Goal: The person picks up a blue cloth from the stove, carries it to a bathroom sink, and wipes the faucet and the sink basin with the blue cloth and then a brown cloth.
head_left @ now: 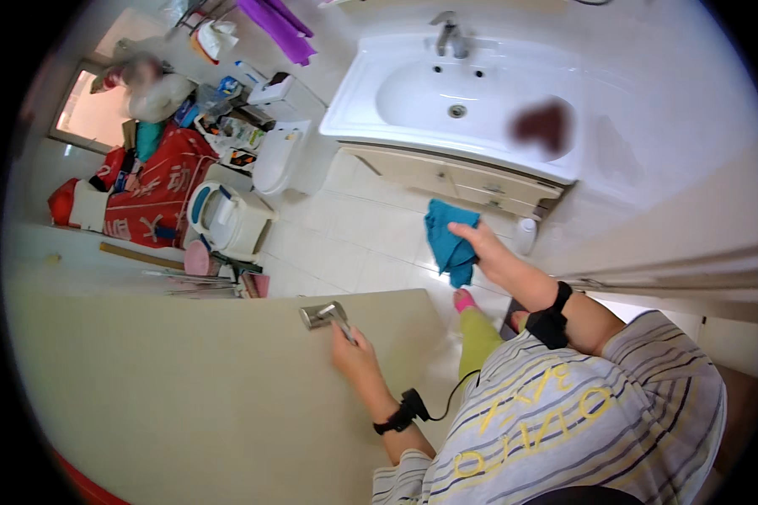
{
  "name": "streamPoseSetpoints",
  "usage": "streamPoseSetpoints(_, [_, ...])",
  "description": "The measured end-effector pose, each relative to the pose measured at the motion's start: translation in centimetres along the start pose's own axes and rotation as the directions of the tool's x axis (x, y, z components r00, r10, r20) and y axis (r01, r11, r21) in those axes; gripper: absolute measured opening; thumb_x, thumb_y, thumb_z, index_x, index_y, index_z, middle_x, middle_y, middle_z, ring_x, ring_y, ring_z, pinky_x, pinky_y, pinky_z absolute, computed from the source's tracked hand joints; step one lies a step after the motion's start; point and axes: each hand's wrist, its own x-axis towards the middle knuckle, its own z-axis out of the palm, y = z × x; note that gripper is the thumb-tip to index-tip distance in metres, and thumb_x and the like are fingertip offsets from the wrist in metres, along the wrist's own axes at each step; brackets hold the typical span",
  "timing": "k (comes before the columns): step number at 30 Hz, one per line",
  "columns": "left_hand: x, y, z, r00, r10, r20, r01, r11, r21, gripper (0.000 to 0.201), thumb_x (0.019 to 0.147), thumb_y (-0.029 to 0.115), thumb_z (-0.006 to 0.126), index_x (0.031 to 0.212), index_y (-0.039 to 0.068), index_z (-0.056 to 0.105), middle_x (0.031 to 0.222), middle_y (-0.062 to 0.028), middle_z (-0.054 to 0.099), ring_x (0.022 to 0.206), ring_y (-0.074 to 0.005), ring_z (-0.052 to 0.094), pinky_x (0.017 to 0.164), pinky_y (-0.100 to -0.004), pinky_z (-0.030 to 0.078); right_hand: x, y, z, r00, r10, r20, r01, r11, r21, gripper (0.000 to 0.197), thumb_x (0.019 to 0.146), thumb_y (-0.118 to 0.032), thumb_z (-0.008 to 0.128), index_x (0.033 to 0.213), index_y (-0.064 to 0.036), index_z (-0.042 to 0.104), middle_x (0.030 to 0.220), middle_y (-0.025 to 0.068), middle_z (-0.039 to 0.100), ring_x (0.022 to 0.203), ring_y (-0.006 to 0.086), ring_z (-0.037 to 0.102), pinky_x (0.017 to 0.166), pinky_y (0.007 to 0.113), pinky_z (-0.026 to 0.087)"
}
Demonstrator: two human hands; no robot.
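Observation:
My left hand is closed around the lever of a silver door handle, which is fixed to a pale door at lower left. In my right hand hangs a folded teal cloth, pinched with the thumb on top, above the tiled floor and in front of the vanity cabinet. Black straps with small devices sit on both my forearms.
A white washbasin with a chrome faucet stands ahead. To its left are a toilet, a white potty-like seat, a pink basin and red bags. A white bottle stands beside the cabinet.

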Motion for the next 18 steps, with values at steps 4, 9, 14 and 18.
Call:
streamPoseSetpoints(4, [3.1, -0.6, -2.1, 0.988, -0.117, 0.097, 0.107, 0.989, 0.104, 0.042, 0.075, 0.015, 0.064, 0.113, -0.001, 0.057, 0.074, -0.0208, 0.060, 0.068, -0.0369, 0.058, 0.060, -0.0433, 0.046, 6.2, 0.1, 2.0, 0.999, 0.036, -0.038, -0.034, 0.998, 0.048, 0.041, 0.081, -0.024, 0.062, 0.113, -0.0021, 0.050, 0.100, 0.0075, 0.059, 0.089, 0.0172, 0.058, 0.080, 0.031, 0.047])
streamPoseSetpoints(9, [5.7, -4.1, -3.5, 0.988, -0.102, 0.115, 0.081, 0.982, 0.173, 0.033, 0.074, 0.017, 0.065, 0.102, 0.001, 0.060, 0.069, -0.0201, 0.059, 0.063, -0.0383, 0.057, 0.058, -0.0455, 0.045, 13.8, 1.3, 5.0, 0.995, 0.052, -0.088, -0.050, 0.998, 0.025, 0.046, 0.081, -0.027, 0.063, 0.116, -0.0016, 0.047, 0.104, 0.0092, 0.057, 0.097, 0.0190, 0.056, 0.084, 0.034, 0.045])
streamPoseSetpoints(14, [8.5, -4.5, -5.7, 0.943, -0.235, 0.234, 0.151, 0.933, 0.327, 0.025, 0.076, 0.024, 0.066, 0.088, 0.003, 0.061, 0.068, -0.0189, 0.060, 0.064, -0.0386, 0.058, 0.058, -0.0460, 0.045, 18.8, 1.9, 6.9, 0.993, 0.092, -0.081, -0.089, 0.995, 0.034, 0.044, 0.083, -0.026, 0.061, 0.118, -0.0036, 0.047, 0.108, 0.0088, 0.056, 0.098, 0.0204, 0.056, 0.083, 0.036, 0.046])
streamPoseSetpoints(18, [11.9, -3.2, -7.4, 0.893, -0.318, 0.318, 0.131, 0.860, 0.493, 0.031, 0.078, 0.034, 0.065, 0.083, 0.004, 0.063, 0.070, -0.0163, 0.062, 0.066, -0.0367, 0.059, 0.059, -0.0447, 0.046, 22.2, 0.5, 9.0, 0.982, 0.148, -0.121, -0.151, 0.988, -0.011, 0.042, 0.085, -0.026, 0.058, 0.120, -0.0056, 0.046, 0.109, 0.0084, 0.057, 0.098, 0.0203, 0.057, 0.081, 0.035, 0.047])
